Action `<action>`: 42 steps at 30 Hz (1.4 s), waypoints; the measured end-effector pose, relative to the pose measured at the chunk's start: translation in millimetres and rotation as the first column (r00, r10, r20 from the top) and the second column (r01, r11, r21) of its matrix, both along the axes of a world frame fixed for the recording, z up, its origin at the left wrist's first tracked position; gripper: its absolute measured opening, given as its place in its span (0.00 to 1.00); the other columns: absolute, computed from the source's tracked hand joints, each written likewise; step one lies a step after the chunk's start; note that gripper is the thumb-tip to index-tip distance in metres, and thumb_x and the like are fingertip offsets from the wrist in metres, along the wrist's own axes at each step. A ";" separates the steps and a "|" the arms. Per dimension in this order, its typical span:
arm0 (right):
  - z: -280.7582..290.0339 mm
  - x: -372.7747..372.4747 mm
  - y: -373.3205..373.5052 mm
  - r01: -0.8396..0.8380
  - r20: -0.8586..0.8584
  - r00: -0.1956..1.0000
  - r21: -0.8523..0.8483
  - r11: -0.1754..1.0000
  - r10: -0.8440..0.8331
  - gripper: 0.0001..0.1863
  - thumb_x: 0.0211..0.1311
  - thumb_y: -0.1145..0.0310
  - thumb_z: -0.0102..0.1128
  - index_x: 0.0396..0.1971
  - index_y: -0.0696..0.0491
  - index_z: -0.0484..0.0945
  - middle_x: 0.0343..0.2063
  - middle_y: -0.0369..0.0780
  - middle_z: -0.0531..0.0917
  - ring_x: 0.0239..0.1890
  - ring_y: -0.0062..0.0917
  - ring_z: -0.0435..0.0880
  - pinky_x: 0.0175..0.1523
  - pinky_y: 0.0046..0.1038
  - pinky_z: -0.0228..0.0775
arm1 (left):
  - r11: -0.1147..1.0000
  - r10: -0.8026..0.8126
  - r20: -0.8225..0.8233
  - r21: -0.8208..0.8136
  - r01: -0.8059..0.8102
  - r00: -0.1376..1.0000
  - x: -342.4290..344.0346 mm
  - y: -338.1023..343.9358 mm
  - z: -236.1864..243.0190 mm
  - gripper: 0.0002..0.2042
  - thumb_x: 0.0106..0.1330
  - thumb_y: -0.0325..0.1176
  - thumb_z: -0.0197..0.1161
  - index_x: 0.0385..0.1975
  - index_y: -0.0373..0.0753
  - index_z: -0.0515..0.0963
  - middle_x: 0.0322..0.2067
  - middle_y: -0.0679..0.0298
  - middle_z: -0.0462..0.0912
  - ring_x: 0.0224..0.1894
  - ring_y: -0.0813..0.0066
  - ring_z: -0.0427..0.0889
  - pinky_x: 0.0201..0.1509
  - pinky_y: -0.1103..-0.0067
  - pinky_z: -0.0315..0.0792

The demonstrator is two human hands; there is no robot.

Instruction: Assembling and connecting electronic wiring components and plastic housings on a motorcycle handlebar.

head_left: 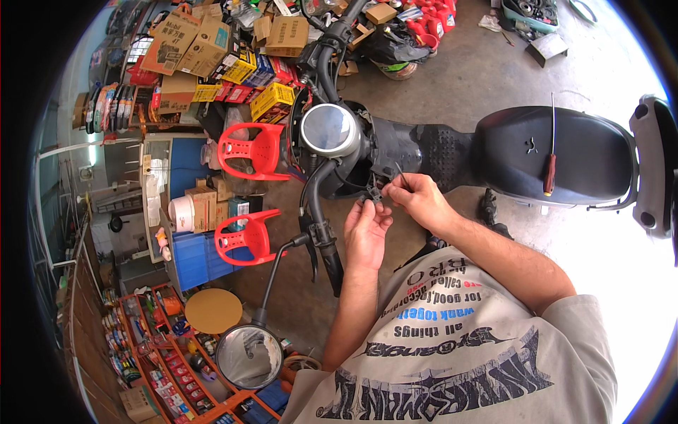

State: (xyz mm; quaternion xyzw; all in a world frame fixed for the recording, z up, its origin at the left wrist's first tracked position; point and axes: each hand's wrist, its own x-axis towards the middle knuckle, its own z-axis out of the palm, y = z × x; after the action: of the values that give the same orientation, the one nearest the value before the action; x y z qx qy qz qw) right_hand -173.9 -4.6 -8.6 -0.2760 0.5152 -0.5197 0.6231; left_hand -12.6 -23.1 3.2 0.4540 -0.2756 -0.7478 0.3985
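Observation:
A black scooter (452,152) stands across the view, its round gauge (329,130) and handlebar (321,212) to the left. My left hand (366,230) pinches a small black connector (373,194) that hangs on wires by the steering column. My right hand (417,196) holds a thin metal tool (400,173) with its tip at the connector. Both hands sit just below the opened panel under the gauge.
A red-handled screwdriver (550,166) lies on the scooter seat (558,155). Two red plastic chairs (251,150) stand left of the handlebar. Cardboard boxes (205,46) and shelves of parts fill the left side. A round mirror (248,355) sticks out at the lower left.

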 end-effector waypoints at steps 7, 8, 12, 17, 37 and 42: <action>-23.1 5.2 10.3 0.031 0.115 0.993 -0.014 0.999 -0.029 0.09 0.63 0.67 0.60 0.30 0.59 0.79 0.25 0.34 0.81 0.27 0.13 0.72 0.31 0.22 0.66 | 0.907 0.004 0.446 -0.378 0.184 0.895 -5.8 8.8 -12.8 0.07 0.71 0.26 0.56 0.46 0.37 0.72 0.37 0.64 0.81 0.37 0.79 0.81 0.38 0.83 0.73; -24.4 4.0 12.2 0.026 0.114 0.993 -0.014 1.000 -0.025 0.09 0.63 0.67 0.60 0.30 0.59 0.79 0.25 0.34 0.81 0.27 0.13 0.72 0.31 0.22 0.66 | 0.854 0.030 0.517 -0.459 0.247 0.855 -5.4 10.0 -13.8 0.07 0.71 0.25 0.56 0.46 0.36 0.71 0.37 0.64 0.81 0.37 0.80 0.81 0.39 0.83 0.73; -29.7 4.6 16.6 -0.020 0.336 0.942 0.038 0.999 0.006 0.06 0.63 0.70 0.61 0.36 0.56 0.78 0.26 0.31 0.79 0.25 0.11 0.69 0.27 0.18 0.59 | 0.797 0.099 0.602 -0.524 0.298 0.793 -7.1 14.0 -15.2 0.05 0.69 0.23 0.59 0.41 0.33 0.74 0.35 0.63 0.81 0.35 0.78 0.81 0.36 0.80 0.75; -42.5 11.3 19.0 0.006 0.433 0.901 0.032 0.999 -0.020 0.06 0.63 0.74 0.61 0.39 0.54 0.77 0.26 0.28 0.76 0.23 0.10 0.67 0.25 0.16 0.56 | 0.649 0.244 0.742 -0.603 0.464 0.624 -4.1 16.0 -20.5 0.07 0.61 0.19 0.64 0.38 0.34 0.76 0.32 0.60 0.80 0.29 0.72 0.79 0.33 0.77 0.73; -79.3 15.6 10.3 -0.196 0.826 0.563 0.151 0.969 -0.015 0.09 0.69 0.76 0.51 0.45 0.51 0.75 0.29 0.32 0.78 0.18 0.14 0.61 0.23 0.17 0.52 | 0.631 0.243 0.700 -0.640 0.439 0.671 -4.8 23.1 -22.1 0.13 0.57 0.16 0.66 0.41 0.33 0.77 0.47 0.57 0.74 0.44 0.71 0.78 0.41 0.80 0.77; -78.4 16.2 8.9 -0.193 0.822 0.568 0.165 0.967 -0.027 0.09 0.70 0.77 0.51 0.46 0.51 0.76 0.33 0.32 0.80 0.19 0.13 0.60 0.23 0.17 0.51 | 0.731 0.208 0.660 -0.595 0.334 0.721 -4.3 21.8 -31.4 0.25 0.55 0.15 0.67 0.54 0.34 0.70 0.49 0.60 0.74 0.49 0.73 0.76 0.44 0.79 0.76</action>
State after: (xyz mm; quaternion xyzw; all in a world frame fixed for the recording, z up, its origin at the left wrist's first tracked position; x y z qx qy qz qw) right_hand -157.8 4.3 -87.0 0.0478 0.2128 -0.4928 0.8423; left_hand -17.0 -1.3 -28.1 0.5095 -0.6726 -0.3834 0.3756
